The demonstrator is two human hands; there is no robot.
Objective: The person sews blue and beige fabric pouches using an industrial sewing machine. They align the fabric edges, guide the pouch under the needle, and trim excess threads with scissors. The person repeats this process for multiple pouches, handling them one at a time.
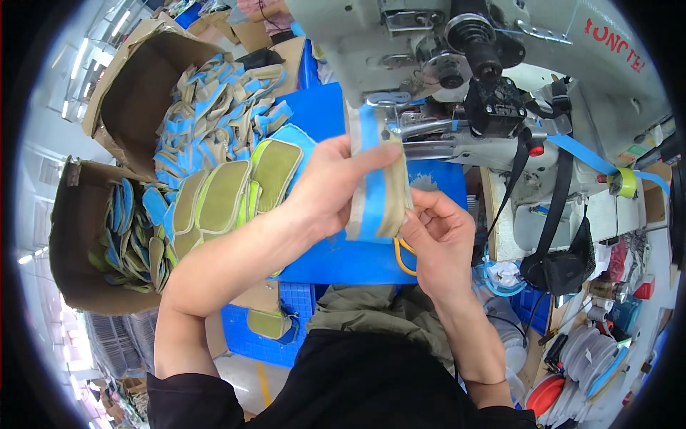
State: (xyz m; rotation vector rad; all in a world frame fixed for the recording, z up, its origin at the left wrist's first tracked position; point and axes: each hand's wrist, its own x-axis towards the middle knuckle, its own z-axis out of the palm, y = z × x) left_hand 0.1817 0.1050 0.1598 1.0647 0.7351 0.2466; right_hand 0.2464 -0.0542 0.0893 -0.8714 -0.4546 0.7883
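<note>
A beige fabric piece with a blue stripe (373, 204) hangs between my hands, its far end under the sewing machine's (482, 64) stitching area. My left hand (330, 182) grips it from the left, thumb stretched across the front and the other fingers behind. At its lower right edge, my right hand (444, 239) pinches the fabric between thumb and fingers. A yellow-orange loop, like a scissors handle (404, 259), shows beside my right hand on the blue work surface (321, 261); the rest of it is hidden.
Green-edged fabric pads (225, 196) lie left of my hands. Beyond them sits a heap of blue-and-beige strips (214, 107). Two cardboard boxes (107, 286) stand at the left, one holding pads. A blue tape (582, 151) runs through a yellow-green roll (625, 183) at the right.
</note>
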